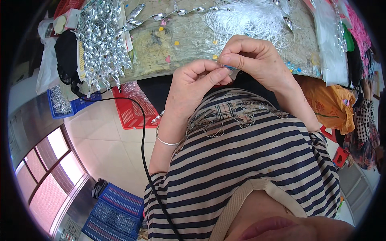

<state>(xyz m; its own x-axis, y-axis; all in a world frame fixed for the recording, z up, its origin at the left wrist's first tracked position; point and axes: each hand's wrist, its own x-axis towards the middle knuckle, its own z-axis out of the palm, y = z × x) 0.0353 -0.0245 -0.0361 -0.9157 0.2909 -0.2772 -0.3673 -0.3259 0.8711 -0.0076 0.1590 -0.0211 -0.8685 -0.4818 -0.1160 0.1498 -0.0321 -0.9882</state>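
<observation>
In front of my chest, at the near edge of the worktable (193, 44), my left hand (199, 78) and my right hand (257, 60) meet fingertip to fingertip. Both are pinched closed. A small blue piece (229, 67) shows between them, with something thin and clear beside it; its kind is too small to tell. Beyond my right hand spreads a pile of fine white strands (249, 22). Silver twisted strips (102, 44) hang in a thick bunch over the table's left side, and one silver twisted strand (177, 15) runs along the far part.
A black cable (142, 132) loops down past my left arm. Red basket (124, 106) and blue basket (60, 106) stand below the table at left. An orange bag (327, 102) hangs at right, near clear plastic sleeves (331, 48). Patterned blue boxes (114, 213) lie lower left.
</observation>
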